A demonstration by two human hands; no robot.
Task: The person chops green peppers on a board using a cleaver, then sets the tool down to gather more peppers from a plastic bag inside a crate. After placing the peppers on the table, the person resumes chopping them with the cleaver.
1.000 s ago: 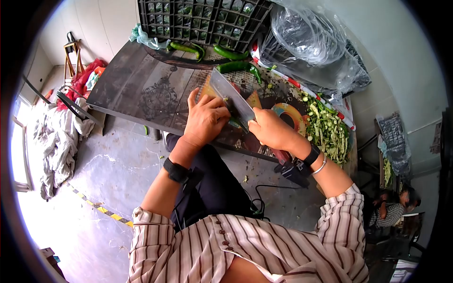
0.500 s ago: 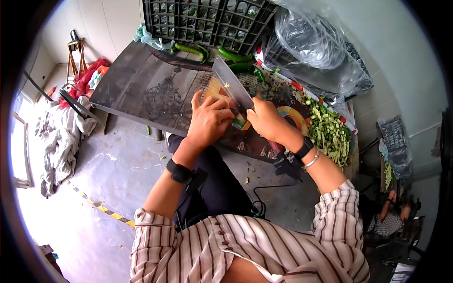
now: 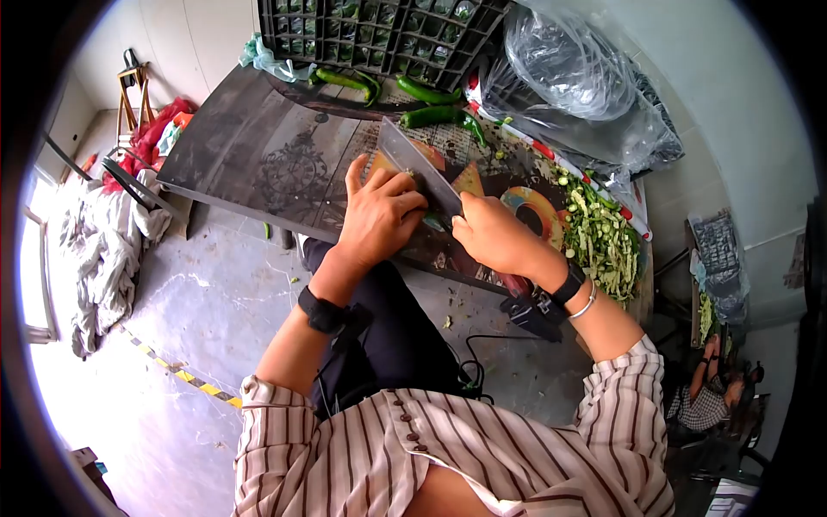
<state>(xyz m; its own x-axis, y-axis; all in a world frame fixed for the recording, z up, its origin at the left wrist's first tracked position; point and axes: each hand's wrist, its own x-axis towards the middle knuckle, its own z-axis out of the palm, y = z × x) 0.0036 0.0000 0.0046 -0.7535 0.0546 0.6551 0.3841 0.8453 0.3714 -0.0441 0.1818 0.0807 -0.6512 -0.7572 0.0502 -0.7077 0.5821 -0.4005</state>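
Observation:
My right hand (image 3: 501, 237) is closed around the handle of a cleaver (image 3: 419, 165), its broad blade slanting away to the upper left above the patterned work board. Beside the blade, my left hand (image 3: 381, 214) has its fingers bent and their tips close to the metal. Whatever lies under those fingers is hidden. Small pale bits cling to the blade near the fingertips. Beyond the cleaver lie whole green peppers: a thick one (image 3: 432, 116), a slimmer one (image 3: 427, 91) and a curved one (image 3: 343, 79). A heap of sliced green pepper (image 3: 600, 237) sits to the right.
A black plastic crate (image 3: 379, 39) stands at the back of the dark table (image 3: 228, 142). Clear plastic bags (image 3: 573, 73) fill the back right, beside a red-and-white edge strip (image 3: 551, 155). Crumpled cloth (image 3: 108, 250) lies on the floor at left. Another person (image 3: 706, 401) sits far right.
The cleaver has shifted slightly toward me and left, so the thick pepper behind it shows more fully. My right hand moved a little with it; my left fingers stay bent by the blade.

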